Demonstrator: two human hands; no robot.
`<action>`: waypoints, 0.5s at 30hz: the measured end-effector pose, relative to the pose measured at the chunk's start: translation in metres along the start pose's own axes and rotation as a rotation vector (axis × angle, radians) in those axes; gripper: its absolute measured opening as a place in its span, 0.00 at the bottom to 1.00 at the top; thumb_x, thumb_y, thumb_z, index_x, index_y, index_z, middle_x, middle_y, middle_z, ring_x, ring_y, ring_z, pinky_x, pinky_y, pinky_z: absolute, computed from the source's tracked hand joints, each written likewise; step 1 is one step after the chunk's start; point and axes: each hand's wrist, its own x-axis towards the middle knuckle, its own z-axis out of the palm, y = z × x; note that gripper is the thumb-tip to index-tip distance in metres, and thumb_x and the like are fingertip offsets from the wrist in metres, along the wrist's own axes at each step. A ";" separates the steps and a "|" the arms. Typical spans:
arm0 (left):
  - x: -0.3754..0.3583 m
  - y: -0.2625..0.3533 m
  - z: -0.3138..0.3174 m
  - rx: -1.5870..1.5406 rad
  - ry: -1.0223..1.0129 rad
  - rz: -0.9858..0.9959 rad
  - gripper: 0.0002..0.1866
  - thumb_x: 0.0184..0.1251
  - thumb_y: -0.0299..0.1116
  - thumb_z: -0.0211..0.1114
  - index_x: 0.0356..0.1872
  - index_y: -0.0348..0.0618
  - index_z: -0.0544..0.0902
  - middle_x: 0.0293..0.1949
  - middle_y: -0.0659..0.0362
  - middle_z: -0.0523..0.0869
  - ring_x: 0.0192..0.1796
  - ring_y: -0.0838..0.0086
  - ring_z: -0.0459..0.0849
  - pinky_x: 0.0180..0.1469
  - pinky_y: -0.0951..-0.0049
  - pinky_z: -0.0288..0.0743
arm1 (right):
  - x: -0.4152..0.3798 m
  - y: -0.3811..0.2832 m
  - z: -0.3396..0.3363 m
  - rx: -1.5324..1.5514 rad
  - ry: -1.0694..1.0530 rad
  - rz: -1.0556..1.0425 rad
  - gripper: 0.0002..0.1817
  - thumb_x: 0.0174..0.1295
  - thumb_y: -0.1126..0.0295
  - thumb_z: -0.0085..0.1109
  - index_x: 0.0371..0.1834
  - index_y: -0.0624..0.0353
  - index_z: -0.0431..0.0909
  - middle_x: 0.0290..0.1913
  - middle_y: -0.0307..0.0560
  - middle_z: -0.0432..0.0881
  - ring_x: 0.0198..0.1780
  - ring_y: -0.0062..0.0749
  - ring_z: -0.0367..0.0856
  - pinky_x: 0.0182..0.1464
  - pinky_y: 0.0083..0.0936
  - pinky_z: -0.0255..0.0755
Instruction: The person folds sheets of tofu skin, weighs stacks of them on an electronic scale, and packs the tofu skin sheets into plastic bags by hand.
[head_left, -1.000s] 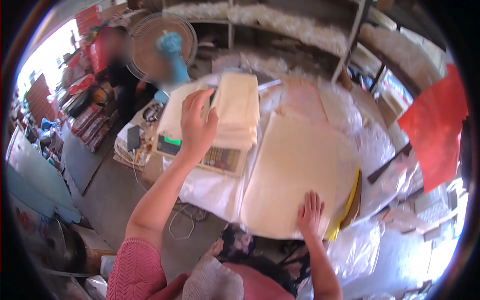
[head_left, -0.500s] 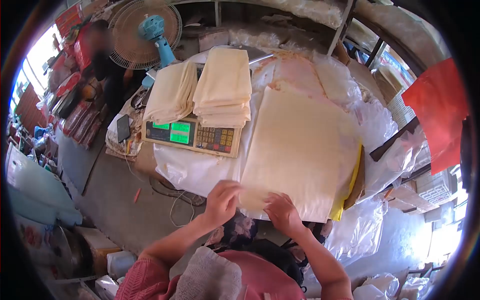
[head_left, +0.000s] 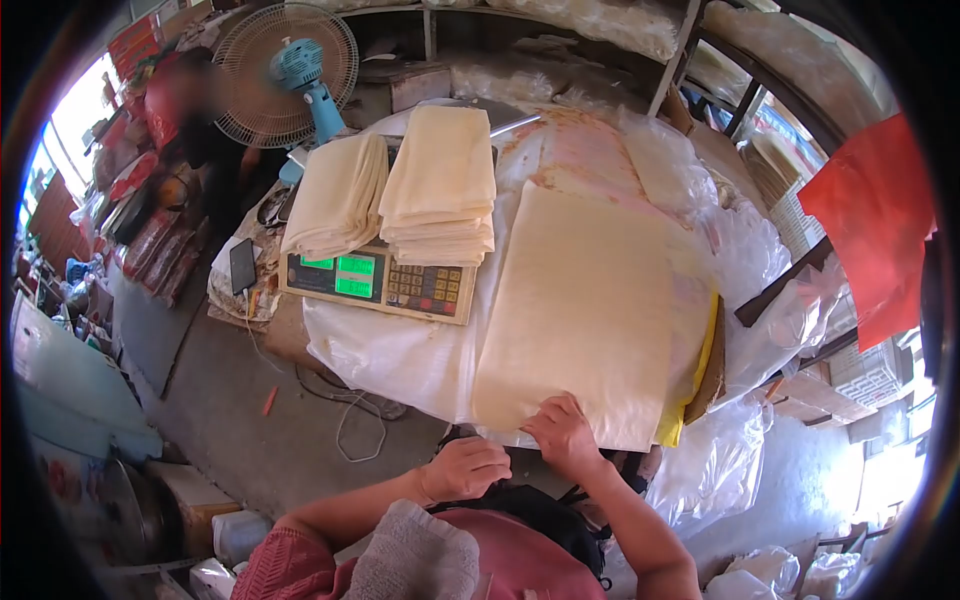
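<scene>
A large, thin cream sheet (head_left: 590,300) lies flat at the top of a layered pile on the table. My right hand (head_left: 563,435) is at its near edge, with thumb and fingers pinched on the sheet's border. My left hand (head_left: 466,469) is off the sheet, below its near left corner and close to my body. Its fingers are curled closed, and whatever may be inside them is hidden. Two folded stacks of similar cream sheets, a left stack (head_left: 336,195) and a right stack (head_left: 438,185), rest on a digital scale (head_left: 425,290) with lit green displays.
A blue fan (head_left: 300,65) stands behind the scale. A phone (head_left: 242,266) lies on a cluttered surface at the left. Clear plastic bags (head_left: 715,455) hang at the table's right side, beside a yellow edge (head_left: 690,400). Another person (head_left: 195,140) is at the far left.
My left hand has come away from the sheet's edge and moved down towards my body, its fingers curled. My right hand stays at the near edge, which now lies flatter.
</scene>
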 end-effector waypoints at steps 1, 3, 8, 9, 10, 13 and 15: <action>-0.001 0.000 0.001 -0.005 -0.001 -0.005 0.10 0.41 0.22 0.63 0.29 0.44 0.79 0.34 0.62 0.80 0.37 0.68 0.81 0.39 0.70 0.78 | -0.002 0.003 0.000 0.068 0.015 -0.019 0.09 0.47 0.70 0.65 0.32 0.56 0.77 0.27 0.44 0.74 0.41 0.43 0.73 0.50 0.38 0.65; -0.004 -0.001 0.004 -0.007 -0.001 0.002 0.10 0.41 0.22 0.63 0.29 0.44 0.79 0.35 0.62 0.80 0.38 0.68 0.81 0.39 0.70 0.78 | 0.003 0.000 -0.005 0.147 0.019 0.054 0.08 0.47 0.72 0.65 0.29 0.56 0.77 0.27 0.45 0.74 0.40 0.43 0.73 0.49 0.38 0.65; -0.006 0.001 0.006 0.010 -0.039 0.019 0.11 0.41 0.23 0.63 0.31 0.42 0.79 0.38 0.59 0.79 0.42 0.66 0.80 0.44 0.69 0.77 | 0.011 0.003 -0.014 0.328 0.041 0.237 0.06 0.47 0.75 0.64 0.25 0.59 0.75 0.26 0.46 0.77 0.34 0.42 0.75 0.44 0.35 0.67; -0.003 0.001 0.005 0.027 -0.049 -0.004 0.12 0.41 0.23 0.63 0.32 0.42 0.79 0.40 0.58 0.79 0.44 0.65 0.79 0.46 0.67 0.76 | 0.011 0.004 -0.014 0.329 0.037 0.267 0.06 0.47 0.74 0.64 0.25 0.59 0.75 0.26 0.46 0.77 0.33 0.42 0.75 0.43 0.35 0.67; -0.001 0.001 0.004 0.046 -0.058 -0.027 0.12 0.41 0.24 0.63 0.33 0.41 0.78 0.42 0.56 0.78 0.46 0.63 0.79 0.49 0.66 0.75 | 0.012 0.005 -0.014 0.329 0.033 0.295 0.06 0.47 0.74 0.64 0.24 0.60 0.75 0.25 0.45 0.77 0.33 0.42 0.75 0.42 0.34 0.68; 0.006 -0.002 0.004 0.158 -0.027 -0.101 0.12 0.45 0.24 0.63 0.34 0.39 0.78 0.43 0.55 0.77 0.49 0.61 0.78 0.52 0.63 0.73 | 0.012 0.009 -0.007 0.438 0.023 0.422 0.08 0.44 0.71 0.65 0.23 0.60 0.75 0.25 0.47 0.78 0.33 0.45 0.75 0.43 0.36 0.69; 0.010 -0.003 0.003 0.222 -0.017 -0.151 0.12 0.48 0.24 0.63 0.37 0.39 0.77 0.44 0.54 0.77 0.49 0.60 0.78 0.52 0.63 0.73 | 0.016 0.012 -0.009 0.488 0.003 0.467 0.08 0.44 0.70 0.65 0.23 0.60 0.76 0.25 0.47 0.78 0.32 0.43 0.76 0.40 0.35 0.70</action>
